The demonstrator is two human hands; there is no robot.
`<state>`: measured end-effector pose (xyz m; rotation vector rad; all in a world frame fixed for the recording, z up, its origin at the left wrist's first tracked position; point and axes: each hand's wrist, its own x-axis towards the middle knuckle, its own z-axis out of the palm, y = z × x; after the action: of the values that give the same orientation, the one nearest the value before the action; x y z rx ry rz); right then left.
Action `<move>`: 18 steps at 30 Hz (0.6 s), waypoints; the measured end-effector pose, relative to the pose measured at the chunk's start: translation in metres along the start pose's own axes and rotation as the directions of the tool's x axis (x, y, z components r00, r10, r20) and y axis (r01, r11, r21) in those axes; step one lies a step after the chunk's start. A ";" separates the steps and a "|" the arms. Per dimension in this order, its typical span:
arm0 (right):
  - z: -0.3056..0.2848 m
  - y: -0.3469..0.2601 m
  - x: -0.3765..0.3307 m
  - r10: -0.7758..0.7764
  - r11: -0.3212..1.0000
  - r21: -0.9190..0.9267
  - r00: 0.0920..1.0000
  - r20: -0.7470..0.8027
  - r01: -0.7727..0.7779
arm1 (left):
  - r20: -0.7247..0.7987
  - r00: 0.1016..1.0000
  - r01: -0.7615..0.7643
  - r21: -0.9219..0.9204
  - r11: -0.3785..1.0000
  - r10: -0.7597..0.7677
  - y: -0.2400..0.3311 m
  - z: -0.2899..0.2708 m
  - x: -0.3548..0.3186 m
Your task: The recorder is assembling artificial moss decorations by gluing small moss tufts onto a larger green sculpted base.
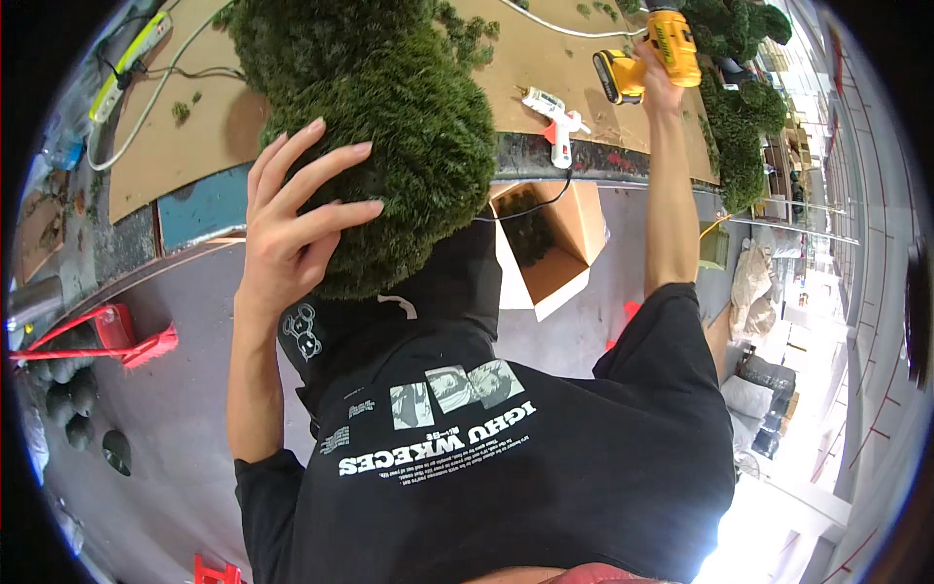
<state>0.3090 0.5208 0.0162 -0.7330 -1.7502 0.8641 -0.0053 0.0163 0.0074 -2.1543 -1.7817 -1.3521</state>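
A large bushy mass of green artificial foliage point(409, 146) rises at the table's near edge, close against my body. My left hand point(297, 219) lies along its left side with the fingers spread; its thumb is partly bent under. Off to the right, my right hand point(662, 90) is wrapped round the grip of a yellow cordless drill point(673, 47), raised over the far right of the table. Between the foliage and the drill, a white glue gun point(555, 122) with an orange trigger rests on the brown board point(516, 73).
Below the table edge stands an open cardboard box point(564, 258) with greenery inside. A yellow-green power strip point(131, 66) and white cable are at the left. More green foliage point(744, 107) lines the right. A red broom point(146, 346) and dustpan point(115, 326) are at lower left.
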 end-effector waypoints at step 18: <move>-0.022 0.083 -0.012 0.045 0.969 0.244 0.999 -0.023 -0.038 | -0.057 0.994 0.088 -0.028 0.996 -0.090 0.001 0.008 -0.004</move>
<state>0.3403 0.5622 -0.0535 -0.6175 -1.5736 1.0705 0.0006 0.0173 0.0004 -2.0478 -1.8696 -1.4482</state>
